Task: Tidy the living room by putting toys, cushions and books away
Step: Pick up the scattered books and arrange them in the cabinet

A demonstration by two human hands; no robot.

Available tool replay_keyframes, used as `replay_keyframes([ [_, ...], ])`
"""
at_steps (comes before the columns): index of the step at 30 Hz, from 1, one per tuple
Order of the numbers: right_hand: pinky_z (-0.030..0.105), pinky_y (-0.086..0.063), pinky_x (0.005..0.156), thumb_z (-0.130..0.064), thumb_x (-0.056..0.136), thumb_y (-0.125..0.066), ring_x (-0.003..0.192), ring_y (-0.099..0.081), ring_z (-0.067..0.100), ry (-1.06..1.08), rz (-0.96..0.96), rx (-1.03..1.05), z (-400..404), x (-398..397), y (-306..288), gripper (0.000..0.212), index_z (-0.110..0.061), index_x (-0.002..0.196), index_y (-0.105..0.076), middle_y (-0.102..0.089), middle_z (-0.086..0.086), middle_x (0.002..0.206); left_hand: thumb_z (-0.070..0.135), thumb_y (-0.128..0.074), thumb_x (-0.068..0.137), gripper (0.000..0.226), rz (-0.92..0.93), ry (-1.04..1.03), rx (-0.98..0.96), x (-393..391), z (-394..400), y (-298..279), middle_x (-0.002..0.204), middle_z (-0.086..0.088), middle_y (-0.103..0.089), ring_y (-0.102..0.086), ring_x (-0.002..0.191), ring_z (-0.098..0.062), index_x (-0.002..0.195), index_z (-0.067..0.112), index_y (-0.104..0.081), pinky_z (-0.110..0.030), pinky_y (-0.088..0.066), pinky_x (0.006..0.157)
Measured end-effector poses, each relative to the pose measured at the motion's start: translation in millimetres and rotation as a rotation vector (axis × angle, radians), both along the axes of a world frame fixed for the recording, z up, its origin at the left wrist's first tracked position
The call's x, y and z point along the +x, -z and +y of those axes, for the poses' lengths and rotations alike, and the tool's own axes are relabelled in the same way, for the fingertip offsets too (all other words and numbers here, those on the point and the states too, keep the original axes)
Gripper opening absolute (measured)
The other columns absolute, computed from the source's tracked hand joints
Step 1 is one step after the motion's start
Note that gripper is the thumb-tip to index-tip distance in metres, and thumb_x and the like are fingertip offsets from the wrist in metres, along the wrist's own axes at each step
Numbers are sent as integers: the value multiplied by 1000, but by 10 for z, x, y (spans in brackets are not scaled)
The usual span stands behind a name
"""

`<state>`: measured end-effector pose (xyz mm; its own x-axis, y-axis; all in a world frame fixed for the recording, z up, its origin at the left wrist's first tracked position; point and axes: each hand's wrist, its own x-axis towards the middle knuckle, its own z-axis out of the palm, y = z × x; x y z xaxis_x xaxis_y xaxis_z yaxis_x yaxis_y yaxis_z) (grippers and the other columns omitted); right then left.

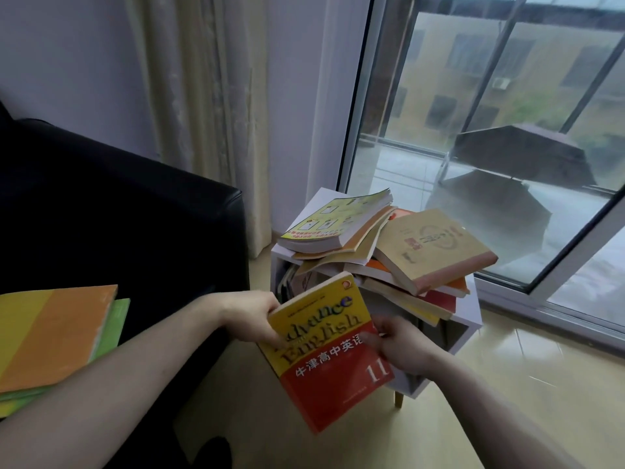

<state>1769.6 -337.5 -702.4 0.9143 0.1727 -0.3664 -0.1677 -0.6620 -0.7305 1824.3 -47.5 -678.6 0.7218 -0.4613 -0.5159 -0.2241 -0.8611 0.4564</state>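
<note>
A yellow and red English textbook [329, 353] is held upright in front of me, cover facing the camera. My left hand [252, 318] grips its left edge and my right hand [399, 346] grips its right edge. Behind it stands a small white side table [468, 316] with an untidy pile of books on top, among them a tan book [436, 247] and a yellow-covered book [338, 220]. More books lean inside the table's open shelf [291, 282].
A black sofa [118, 211] fills the left; an orange and yellow book stack [54, 336] lies on its seat. A beige curtain [209, 96] hangs behind. A sliding glass door [490, 130] stands to the right. The floor is pale wood.
</note>
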Motion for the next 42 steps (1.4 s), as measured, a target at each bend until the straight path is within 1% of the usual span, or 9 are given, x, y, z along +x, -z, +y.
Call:
replay_keyframes([
  [9,43,-58,96,-37,98,-64,101,-71,5,-121,40,7,1,-147,-201,19,-33,116,-67,-75,-13,108,34,-70,96,23,48,-147,-517,85,290,-199,106,-2,-79,-75,101,-22,110,16,-76,-55,-56,96],
  [14,53,-53,102,-31,101,-62,110,-70,13,-119,110,176,-12,-229,-325,25,-33,125,-65,-75,-9,116,30,-68,93,37,87,-344,-868,56,220,-290,110,-17,-77,-75,101,-34,115,1,-71,-44,-62,88],
  [20,46,-59,92,-20,106,-51,105,-74,22,-48,-48,341,46,-270,-467,24,-20,127,-62,-76,2,114,56,-83,69,73,67,-607,-1145,148,142,-282,111,-20,-76,-75,99,-35,116,1,-70,-38,-64,79],
  [23,38,-61,82,-22,105,-51,93,-76,22,146,-267,406,28,-267,-633,19,-18,113,-67,-78,2,103,73,-82,60,89,57,-598,-1106,235,156,-267,109,-16,-77,-75,99,-33,115,4,-71,-43,-61,83],
  [26,34,-58,76,-18,106,-50,87,-75,24,355,-515,452,-76,-215,-712,24,-19,101,-73,-78,5,95,85,-76,56,91,58,-577,-1067,279,96,-236,98,-15,-77,-75,84,-29,103,8,-76,-32,-60,64],
  [29,42,-59,81,-18,106,-49,82,-73,28,608,-555,599,-237,-152,-768,26,-15,97,-73,-77,14,94,53,-65,94,47,-132,-619,-958,372,-14,-146,90,-13,-77,-73,78,-30,96,8,-76,-33,-58,62],
  [32,50,-59,84,-28,108,-47,87,-75,33,779,-494,647,-392,-107,-742,27,-21,98,-71,-78,10,92,22,-72,94,6,-553,-620,-747,571,-80,8,82,5,-76,-72,77,-16,91,24,-76,-30,-57,68],
  [35,42,-58,75,-31,109,-45,75,-77,23,840,-447,593,-466,-100,-640,25,-21,104,-67,-79,3,86,15,-72,87,23,-772,-492,-572,821,-162,58,99,15,-71,-67,88,-5,105,29,-72,-27,-58,78],
  [42,36,-58,67,-32,108,-46,72,-77,19,856,-405,499,-563,-125,-539,24,-22,118,-65,-78,-1,86,7,-62,80,75,-516,-292,-369,1177,-394,218,156,7,-43,-44,138,-21,148,33,-47,-43,-42,115],
])
